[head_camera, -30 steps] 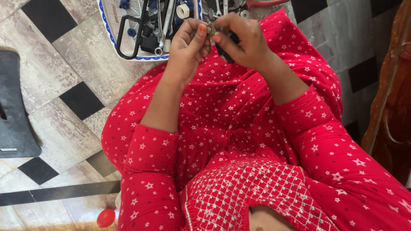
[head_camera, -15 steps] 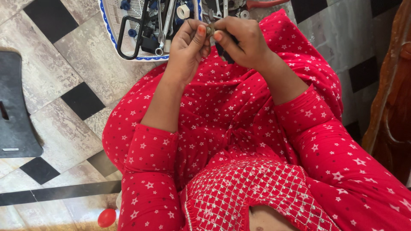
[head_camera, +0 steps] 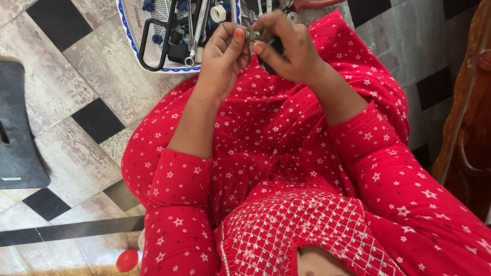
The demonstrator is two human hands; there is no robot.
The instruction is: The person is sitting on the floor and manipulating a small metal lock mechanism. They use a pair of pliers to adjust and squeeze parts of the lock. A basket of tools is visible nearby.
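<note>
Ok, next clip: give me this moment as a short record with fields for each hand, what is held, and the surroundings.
left hand: left hand pinches a small metal fitting at its fingertips
right hand: right hand grips the same fitting from the other side, with a dark object under the palm
posture: seated, red star-print clothing over the lap
ahead: white tray with blue rim holding wrenches and small parts
floor: grey and black tiles, dark mat to the left

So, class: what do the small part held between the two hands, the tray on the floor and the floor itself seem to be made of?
Small part, pinched by left hand and right hand: probably metal, with a dull brassy glint and ridges.
Tray: likely plastic, white with a blue patterned rim.
Floor: stone or ceramic tiles, veined grey with black squares, slightly glossy.
</note>
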